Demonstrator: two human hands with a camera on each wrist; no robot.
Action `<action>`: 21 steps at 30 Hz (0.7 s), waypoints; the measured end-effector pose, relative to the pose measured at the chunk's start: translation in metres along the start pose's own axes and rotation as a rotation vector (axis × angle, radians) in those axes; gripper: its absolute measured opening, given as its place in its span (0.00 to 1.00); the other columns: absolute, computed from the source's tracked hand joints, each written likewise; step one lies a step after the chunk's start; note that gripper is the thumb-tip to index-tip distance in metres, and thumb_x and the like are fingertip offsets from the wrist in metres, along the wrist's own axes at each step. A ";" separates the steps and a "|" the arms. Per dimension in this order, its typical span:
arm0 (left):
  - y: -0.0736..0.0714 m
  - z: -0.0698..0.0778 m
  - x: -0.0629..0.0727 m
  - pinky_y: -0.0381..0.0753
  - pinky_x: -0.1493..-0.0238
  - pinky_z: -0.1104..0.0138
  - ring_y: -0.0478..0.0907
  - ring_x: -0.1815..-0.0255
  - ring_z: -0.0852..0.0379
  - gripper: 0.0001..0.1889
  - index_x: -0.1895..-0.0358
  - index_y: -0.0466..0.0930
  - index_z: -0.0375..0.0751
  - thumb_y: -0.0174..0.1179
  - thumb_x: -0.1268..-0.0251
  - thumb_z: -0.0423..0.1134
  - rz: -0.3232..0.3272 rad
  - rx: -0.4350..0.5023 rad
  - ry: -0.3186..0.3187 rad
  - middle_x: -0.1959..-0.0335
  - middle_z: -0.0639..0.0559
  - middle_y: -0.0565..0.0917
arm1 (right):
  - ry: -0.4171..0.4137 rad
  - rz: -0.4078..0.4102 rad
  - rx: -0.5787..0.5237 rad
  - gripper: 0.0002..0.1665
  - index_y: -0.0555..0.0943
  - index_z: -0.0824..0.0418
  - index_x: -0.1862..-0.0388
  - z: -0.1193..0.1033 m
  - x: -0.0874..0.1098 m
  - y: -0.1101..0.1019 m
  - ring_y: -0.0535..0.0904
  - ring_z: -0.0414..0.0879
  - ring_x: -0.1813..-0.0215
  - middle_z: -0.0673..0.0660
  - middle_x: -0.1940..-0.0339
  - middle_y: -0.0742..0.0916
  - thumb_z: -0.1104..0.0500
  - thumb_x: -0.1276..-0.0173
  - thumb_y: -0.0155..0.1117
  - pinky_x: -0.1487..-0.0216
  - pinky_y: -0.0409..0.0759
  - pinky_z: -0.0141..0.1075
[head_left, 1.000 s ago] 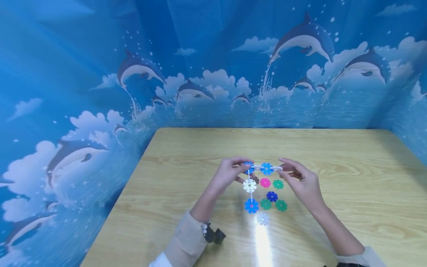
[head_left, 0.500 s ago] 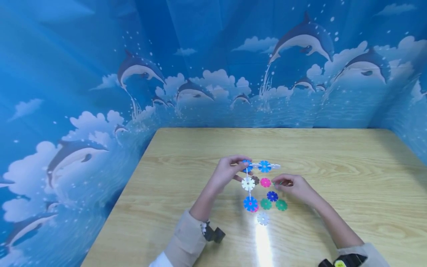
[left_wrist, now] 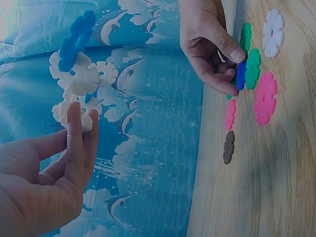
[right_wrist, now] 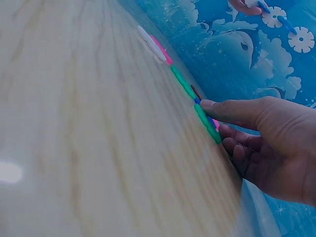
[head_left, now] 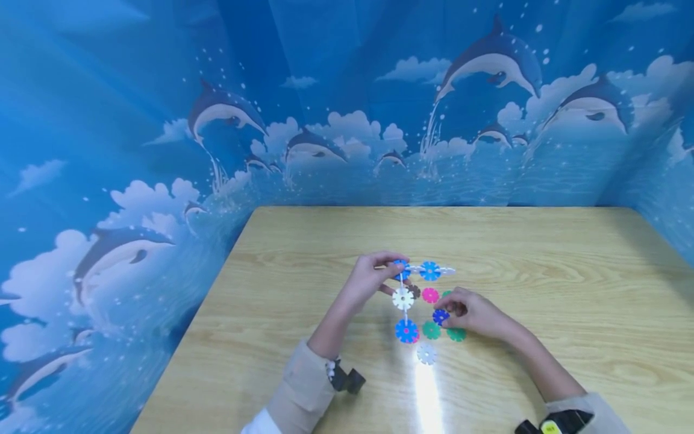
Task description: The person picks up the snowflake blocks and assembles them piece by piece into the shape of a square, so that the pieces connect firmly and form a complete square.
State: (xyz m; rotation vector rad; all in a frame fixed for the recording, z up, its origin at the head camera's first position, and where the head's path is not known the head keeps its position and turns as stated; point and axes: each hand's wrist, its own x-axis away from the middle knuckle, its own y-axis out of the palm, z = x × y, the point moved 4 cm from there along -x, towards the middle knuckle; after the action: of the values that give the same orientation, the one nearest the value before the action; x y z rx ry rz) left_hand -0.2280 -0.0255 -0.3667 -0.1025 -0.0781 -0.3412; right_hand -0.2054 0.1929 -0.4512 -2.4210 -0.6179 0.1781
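Observation:
In the head view my left hand (head_left: 365, 286) pinches a corner of an L-shaped chain of interlocking snowflake discs, raised over the table. The chain alternates blue discs (head_left: 430, 271) and white discs (head_left: 403, 299), with a blue one at its near end. My right hand (head_left: 479, 313) has its thumb and fingers at the edges of a dark blue snowflake disc (head_left: 440, 317) low on the table. In the left wrist view, the right thumb presses against this dark blue disc (left_wrist: 241, 75) with the fingers bent beside it. The left fingertips cover part of the white discs (left_wrist: 74, 74).
Around the dark blue disc lie a pink disc (head_left: 431, 295), a brown disc (head_left: 414, 293), green discs (head_left: 431, 330) and a pale white disc (head_left: 426, 354). Another pink disc (left_wrist: 265, 98) sits partly under the chain in the head view. A dolphin-printed curtain (head_left: 336, 163) stands behind the wooden table (head_left: 303, 241).
My right hand let go of the chain's right end, dropped toward the green disc at the right, then moved nearer to the dark blue disc. The left hand shifted slightly left with the chain.

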 end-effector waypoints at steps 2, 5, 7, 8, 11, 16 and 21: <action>0.000 0.000 0.000 0.83 0.71 0.63 0.79 0.61 0.56 0.12 0.52 0.80 0.40 0.58 0.37 0.35 -0.001 -0.003 0.002 0.62 0.51 0.81 | -0.008 0.002 0.005 0.19 0.80 0.62 0.56 -0.001 0.000 0.000 0.68 0.45 0.69 0.53 0.69 0.74 0.58 0.47 0.71 0.72 0.72 0.30; -0.001 0.001 0.001 0.83 0.71 0.63 0.79 0.61 0.56 0.11 0.52 0.80 0.40 0.58 0.37 0.35 -0.003 -0.003 0.006 0.62 0.51 0.81 | -0.021 0.002 -0.013 0.18 0.79 0.62 0.57 -0.002 0.000 0.001 0.69 0.46 0.68 0.53 0.68 0.75 0.60 0.47 0.71 0.71 0.73 0.31; -0.001 0.001 0.002 0.83 0.71 0.63 0.79 0.61 0.56 0.12 0.52 0.80 0.40 0.58 0.37 0.35 -0.004 -0.003 0.008 0.62 0.51 0.81 | -0.033 -0.003 -0.040 0.17 0.77 0.61 0.58 -0.002 0.000 0.001 0.70 0.47 0.67 0.54 0.68 0.76 0.61 0.47 0.71 0.69 0.75 0.31; -0.001 0.001 0.002 0.83 0.71 0.63 0.79 0.61 0.56 0.11 0.52 0.80 0.40 0.58 0.37 0.35 -0.005 -0.001 0.008 0.62 0.51 0.81 | -0.038 -0.001 -0.052 0.17 0.76 0.61 0.59 -0.002 -0.001 0.001 0.71 0.47 0.66 0.54 0.67 0.77 0.62 0.47 0.70 0.68 0.75 0.32; -0.002 0.001 0.002 0.83 0.71 0.63 0.79 0.61 0.56 0.11 0.52 0.80 0.41 0.58 0.37 0.36 -0.004 0.000 0.006 0.62 0.51 0.81 | -0.048 0.013 -0.079 0.17 0.74 0.61 0.59 -0.002 -0.001 0.001 0.73 0.48 0.65 0.55 0.67 0.78 0.67 0.47 0.69 0.66 0.77 0.32; -0.002 0.001 0.002 0.83 0.71 0.63 0.79 0.61 0.56 0.11 0.52 0.80 0.41 0.58 0.37 0.36 -0.006 0.003 0.003 0.62 0.51 0.81 | -0.018 0.074 -0.055 0.16 0.75 0.62 0.58 -0.002 -0.001 -0.004 0.74 0.48 0.64 0.54 0.67 0.78 0.70 0.45 0.65 0.64 0.78 0.33; -0.003 0.001 0.002 0.83 0.71 0.63 0.79 0.61 0.56 0.11 0.52 0.80 0.41 0.58 0.37 0.35 -0.008 0.006 0.008 0.62 0.50 0.81 | 0.036 0.147 -0.053 0.14 0.77 0.63 0.55 -0.007 0.002 -0.014 0.75 0.48 0.65 0.55 0.67 0.79 0.69 0.41 0.62 0.66 0.78 0.33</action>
State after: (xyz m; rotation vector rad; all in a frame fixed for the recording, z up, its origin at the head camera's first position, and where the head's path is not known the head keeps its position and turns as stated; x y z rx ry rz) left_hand -0.2275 -0.0287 -0.3649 -0.0949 -0.0713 -0.3490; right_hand -0.2071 0.1995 -0.4374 -2.5159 -0.4342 0.1809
